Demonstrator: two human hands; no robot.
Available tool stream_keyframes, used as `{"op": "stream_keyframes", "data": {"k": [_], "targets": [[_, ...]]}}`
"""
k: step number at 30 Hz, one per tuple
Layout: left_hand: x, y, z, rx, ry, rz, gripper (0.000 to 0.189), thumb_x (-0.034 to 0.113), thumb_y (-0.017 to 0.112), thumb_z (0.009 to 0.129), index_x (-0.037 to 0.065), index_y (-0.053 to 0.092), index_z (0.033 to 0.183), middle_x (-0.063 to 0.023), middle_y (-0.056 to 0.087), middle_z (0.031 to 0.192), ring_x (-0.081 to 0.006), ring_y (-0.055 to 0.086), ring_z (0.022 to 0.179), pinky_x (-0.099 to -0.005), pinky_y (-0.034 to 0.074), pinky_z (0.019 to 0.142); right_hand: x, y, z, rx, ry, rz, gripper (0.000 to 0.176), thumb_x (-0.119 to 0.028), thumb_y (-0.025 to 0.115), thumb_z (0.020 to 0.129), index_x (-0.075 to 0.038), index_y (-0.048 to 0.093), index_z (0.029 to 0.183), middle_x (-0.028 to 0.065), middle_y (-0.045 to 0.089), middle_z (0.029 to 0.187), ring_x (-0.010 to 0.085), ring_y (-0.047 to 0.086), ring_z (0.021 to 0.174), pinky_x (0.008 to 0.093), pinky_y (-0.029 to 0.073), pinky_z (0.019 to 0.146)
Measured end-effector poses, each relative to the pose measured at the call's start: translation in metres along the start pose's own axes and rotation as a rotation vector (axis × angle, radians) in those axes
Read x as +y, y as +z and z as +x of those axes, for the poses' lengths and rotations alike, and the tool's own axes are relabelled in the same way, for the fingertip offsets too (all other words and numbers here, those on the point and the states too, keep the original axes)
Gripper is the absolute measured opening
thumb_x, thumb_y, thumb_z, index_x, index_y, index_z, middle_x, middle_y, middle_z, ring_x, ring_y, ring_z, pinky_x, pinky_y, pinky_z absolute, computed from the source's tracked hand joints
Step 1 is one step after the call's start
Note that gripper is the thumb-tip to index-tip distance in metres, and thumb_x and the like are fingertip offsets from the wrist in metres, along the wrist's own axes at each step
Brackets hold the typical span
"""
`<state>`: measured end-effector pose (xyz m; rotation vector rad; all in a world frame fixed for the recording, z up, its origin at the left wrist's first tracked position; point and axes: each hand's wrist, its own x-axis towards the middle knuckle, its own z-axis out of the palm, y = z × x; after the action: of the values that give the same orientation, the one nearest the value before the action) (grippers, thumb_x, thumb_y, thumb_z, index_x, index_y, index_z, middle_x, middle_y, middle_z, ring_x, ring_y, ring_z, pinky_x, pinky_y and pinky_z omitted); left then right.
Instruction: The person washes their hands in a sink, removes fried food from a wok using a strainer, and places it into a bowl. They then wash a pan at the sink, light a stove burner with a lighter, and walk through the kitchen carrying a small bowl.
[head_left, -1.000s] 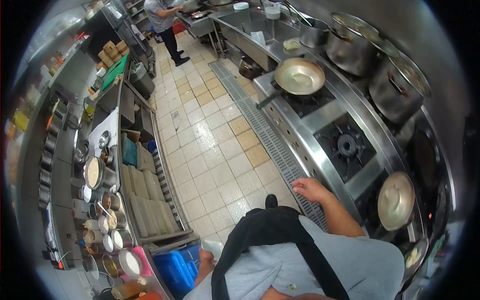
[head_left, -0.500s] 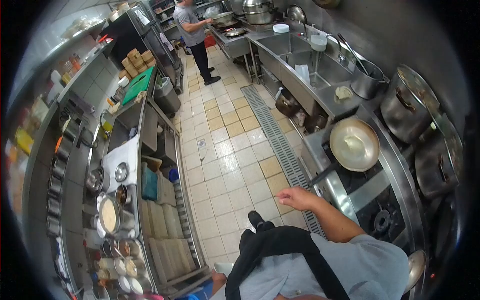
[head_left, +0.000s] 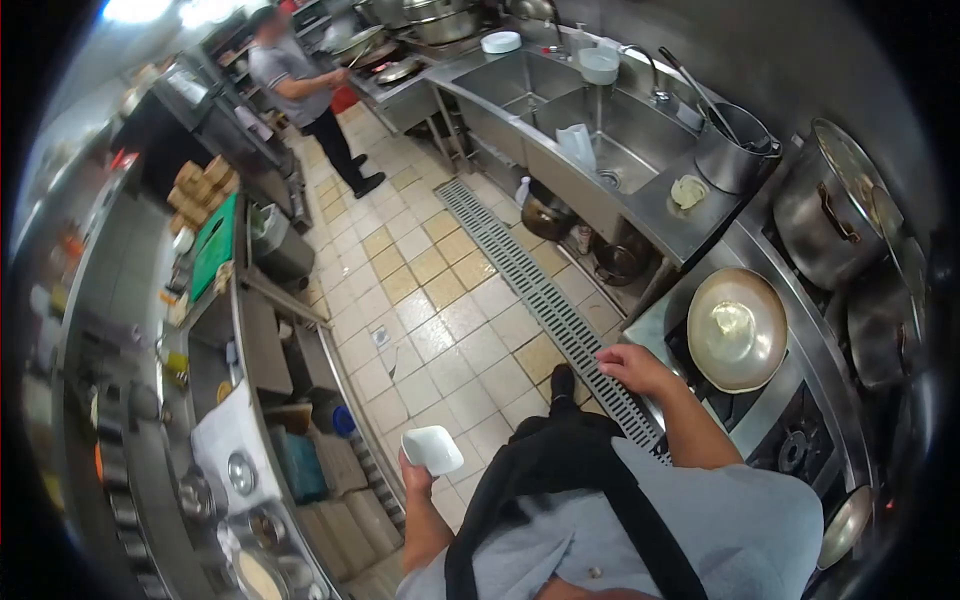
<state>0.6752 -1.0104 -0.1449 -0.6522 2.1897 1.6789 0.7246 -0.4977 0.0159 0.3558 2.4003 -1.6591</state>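
Observation:
A small white square bowl (head_left: pixel 432 451) is held at its left edge by my left hand (head_left: pixel 416 474), out over the tiled floor. Nothing can be made out inside the bowl. My right hand (head_left: pixel 630 368) hangs above the floor drain grate, just left of the stove, with its fingers curled together; whether it holds anything is hidden. Close to it, a wide pan (head_left: pixel 737 335) sits on the stove with some clear, shiny liquid in it.
A double sink (head_left: pixel 625 150) stands beyond the stove, with tall steel pots (head_left: pixel 822 215) along the right wall. Another person (head_left: pixel 295 85) stands at a far stove. On the left runs a counter with a green cutting board (head_left: pixel 214 245) and bamboo steamers (head_left: pixel 203 190).
My left hand has risen into fuller view with the white bowl. My right hand has moved slightly up and right in view. The whole view has turned, shifting the counter leftward.

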Motion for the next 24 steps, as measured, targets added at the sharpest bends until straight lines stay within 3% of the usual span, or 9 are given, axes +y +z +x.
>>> {"op": "stream_keyframes", "data": {"k": [2, 3, 5, 8, 9, 10, 15, 20, 24], "targets": [[0.064, 0.031, -0.001, 0.029, -0.031, 0.021, 0.068, -0.015, 0.031, 0.074, 0.011, 0.024, 0.137, -0.0145, 0.045, 0.126, -0.027, 0.048, 0.114, -0.0403, 0.049, 0.086, 0.0, -0.013, 0.04, 0.011, -0.014, -0.059, 0.031, -0.018, 0.063, 0.083, -0.001, 0.059, 0.109, 0.0107, 0.065, 0.096, 0.017, 0.061, 0.088, 0.0298, 0.048, 0.08], [0.058, 0.035, 0.019, -0.003, 0.075, -0.016, 0.066, -0.015, 0.033, 0.075, 0.01, 0.027, 0.136, -0.0138, 0.048, 0.123, -0.0262, 0.051, 0.111, -0.0395, 0.05, 0.085, -0.004, -0.022, 0.065, 0.013, 0.003, -0.056, 0.031, -0.018, 0.063, 0.083, -0.001, 0.059, 0.109, 0.0107, 0.065, 0.096, 0.017, 0.061, 0.088, 0.0298, 0.048, 0.08], [0.065, 0.039, 0.018, -0.029, 0.062, 0.035, 0.064, -0.013, 0.036, 0.076, 0.01, 0.029, 0.135, -0.0131, 0.049, 0.121, -0.0259, 0.053, 0.109, -0.0391, 0.05, 0.085, -0.014, -0.036, 0.112, -0.016, -0.076, -0.199, 0.032, -0.02, 0.062, 0.083, -0.001, 0.059, 0.109, 0.0128, 0.066, 0.096, 0.02, 0.062, 0.089, 0.0314, 0.048, 0.08], [0.012, 0.041, 0.061, -0.027, 0.166, -0.044, 0.051, -0.003, 0.045, 0.081, 0.011, 0.036, 0.13, -0.0112, 0.054, 0.112, -0.0252, 0.058, 0.098, -0.0408, 0.052, 0.079, -0.045, -0.061, 0.181, -0.028, -0.18, -0.201, 0.033, -0.02, 0.062, 0.083, -0.001, 0.059, 0.11, 0.0142, 0.065, 0.097, 0.0222, 0.063, 0.09, 0.0326, 0.048, 0.081], [0.024, 0.048, 0.053, -0.047, 0.093, -0.202, 0.049, 0.0, 0.046, 0.082, 0.011, 0.036, 0.129, -0.0115, 0.055, 0.111, -0.0255, 0.058, 0.097, -0.0419, 0.052, 0.077, -0.051, -0.064, 0.197, -0.034, -0.156, -0.19, 0.033, -0.02, 0.062, 0.083, -0.001, 0.059, 0.11, 0.0142, 0.065, 0.097, 0.0222, 0.063, 0.09, 0.0326, 0.048, 0.081], [0.038, 0.047, 0.039, 0.15, -0.283, -0.067, 0.052, -0.001, 0.046, 0.082, 0.013, 0.035, 0.13, -0.013, 0.054, 0.112, -0.0264, 0.059, 0.094, -0.0436, 0.053, 0.075, -0.059, -0.07, 0.215, -0.028, -0.164, -0.223, 0.034, -0.02, 0.062, 0.083, -0.001, 0.058, 0.111, 0.0144, 0.065, 0.098, 0.0226, 0.063, 0.091, 0.0326, 0.048, 0.082], [0.012, 0.025, 0.055, 0.085, -0.357, 0.084, 0.039, 0.003, 0.047, 0.084, 0.01, 0.041, 0.122, -0.0114, 0.057, 0.105, -0.0241, 0.06, 0.09, -0.0404, 0.052, 0.072, -0.089, -0.104, 0.308, 0.034, -0.169, -0.205, 0.04, -0.022, 0.062, 0.081, -0.005, 0.055, 0.116, 0.0146, 0.064, 0.099, 0.0261, 0.061, 0.093, 0.0342, 0.047, 0.081], [0.036, 0.035, 0.146, -0.048, -0.336, 0.246, 0.028, 0.007, 0.047, 0.086, 0.007, 0.048, 0.114, -0.0097, 0.059, 0.098, -0.0219, 0.061, 0.085, -0.0372, 0.052, 0.069, -0.08, -0.136, 0.391, 0.17, -0.072, -0.116, 0.047, -0.021, 0.062, 0.081, -0.006, 0.05, 0.123, 0.012, 0.064, 0.096, 0.0216, 0.061, 0.087, 0.0332, 0.048, 0.078], [0.116, 0.049, 0.274, -0.198, -0.104, 0.261, 0.022, 0.01, 0.047, 0.087, 0.005, 0.053, 0.108, -0.0084, 0.061, 0.093, -0.0201, 0.061, 0.082, -0.0346, 0.052, 0.067, -0.101, -0.162, 0.443, 0.344, 0.09, -0.091, 0.051, -0.018, 0.065, 0.081, -0.005, 0.046, 0.126, 0.0097, 0.062, 0.097, 0.019, 0.058, 0.089, 0.0323, 0.047, 0.081]]}}
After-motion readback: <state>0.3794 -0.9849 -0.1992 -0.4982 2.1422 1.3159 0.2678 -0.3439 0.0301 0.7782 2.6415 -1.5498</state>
